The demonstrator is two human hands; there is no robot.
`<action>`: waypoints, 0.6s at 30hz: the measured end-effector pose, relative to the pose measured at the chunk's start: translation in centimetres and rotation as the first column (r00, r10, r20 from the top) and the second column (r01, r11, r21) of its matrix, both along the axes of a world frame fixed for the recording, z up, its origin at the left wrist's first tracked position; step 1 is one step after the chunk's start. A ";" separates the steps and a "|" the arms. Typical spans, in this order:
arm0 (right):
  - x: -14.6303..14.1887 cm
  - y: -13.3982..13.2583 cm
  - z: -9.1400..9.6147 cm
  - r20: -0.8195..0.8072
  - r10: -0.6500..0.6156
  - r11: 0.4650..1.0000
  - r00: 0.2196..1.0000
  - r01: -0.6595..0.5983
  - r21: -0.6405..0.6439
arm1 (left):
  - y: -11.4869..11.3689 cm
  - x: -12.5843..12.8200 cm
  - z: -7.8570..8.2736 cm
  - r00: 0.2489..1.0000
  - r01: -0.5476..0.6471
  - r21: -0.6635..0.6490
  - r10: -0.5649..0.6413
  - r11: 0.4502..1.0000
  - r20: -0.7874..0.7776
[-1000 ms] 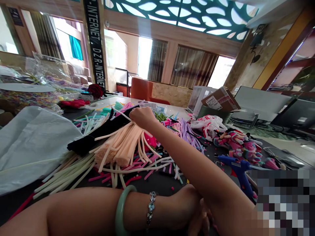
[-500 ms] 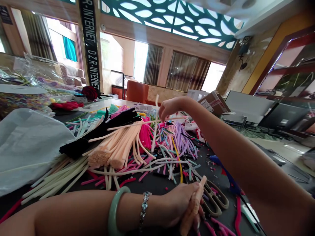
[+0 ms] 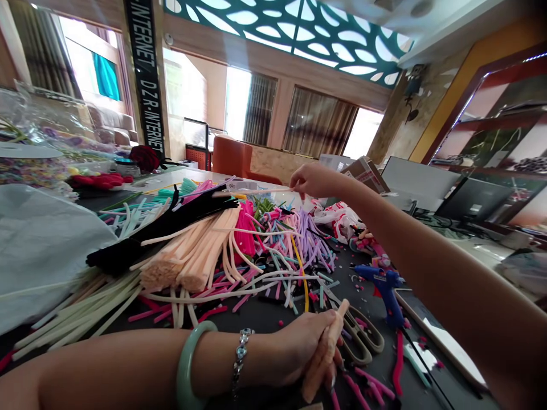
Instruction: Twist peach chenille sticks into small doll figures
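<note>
My left hand (image 3: pixel 299 347), with a green bangle and a jeweled bracelet on its wrist, is closed around a peach, fuzzy twisted piece of pipe cleaner (image 3: pixel 325 356) low in the view. Farther off, my right hand (image 3: pixel 305 181) is reached out above the pile, its fingers pinching one end of a pale peach pipe cleaner (image 3: pixel 260 191). That strand runs left, nearly level, over a black bundle of pipe cleaners (image 3: pixel 162 228). Below lie thick peach bundles of pipe cleaners (image 3: pixel 196 253). Beside my left hand are scissors (image 3: pixel 361 336), handles toward me.
Loose purple pipe cleaners (image 3: pixel 314 242) and pink and teal offcuts litter the dark table. A blue glue gun (image 3: pixel 384 290) stands at right, its cord trailing toward me. A white plastic sheet (image 3: pixel 47 256) lies left. Monitors (image 3: pixel 468 205) and a cardboard box (image 3: pixel 365 173) are behind.
My right hand has moved slightly right and up, and the peach strand in it now lies nearly level. A pale strand that stood upright beside it has dropped. The left hand keeps its grip.
</note>
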State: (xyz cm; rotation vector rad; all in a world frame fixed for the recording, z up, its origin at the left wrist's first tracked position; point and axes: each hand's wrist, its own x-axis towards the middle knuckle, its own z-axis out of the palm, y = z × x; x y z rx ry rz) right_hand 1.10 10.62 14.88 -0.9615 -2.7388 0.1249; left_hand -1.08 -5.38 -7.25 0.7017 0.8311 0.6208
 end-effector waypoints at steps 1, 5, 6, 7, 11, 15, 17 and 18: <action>0.4 -0.1 0.1 -0.035 -0.025 0.998 0.999 0.027 0.053 | -0.1 0.0 0.1 1.000 -0.008 0.003 0.008 1.000 0.000; 2.8 -1.8 0.6 -0.406 -0.063 0.998 0.912 0.055 -0.032 | -0.4 -0.2 1.0 0.999 -0.035 -0.007 0.035 0.999 0.012; 3.5 -2.5 0.6 -0.501 -0.070 0.997 0.863 0.040 -0.070 | -0.5 -0.2 1.2 0.999 -0.046 -0.017 0.046 0.999 0.018; 4.3 -3.2 0.6 -0.579 -0.076 0.994 0.812 0.015 -0.110 | -0.6 -0.2 1.3 0.998 -0.057 -0.024 0.058 0.998 0.026; 7.7 -6.1 0.1 -0.806 -0.120 0.953 0.579 -0.162 -0.258 | -0.6 -0.2 1.3 0.984 -0.128 0.005 0.126 0.992 0.124; 10.6 -8.3 -1.8 -0.898 -0.242 0.914 0.369 -0.224 -0.338 | -0.6 -0.3 1.4 0.957 -0.206 0.048 0.190 0.977 0.221; 11.7 -9.2 -3.1 -0.905 -0.309 0.888 0.291 -0.252 -0.384 | -0.6 -0.4 1.6 0.943 -0.223 0.071 0.197 0.972 0.270; 12.2 -9.6 -3.9 -0.906 -0.342 0.877 0.250 -0.262 -0.404 | -0.6 -0.5 1.6 0.936 -0.229 0.079 0.198 0.970 0.291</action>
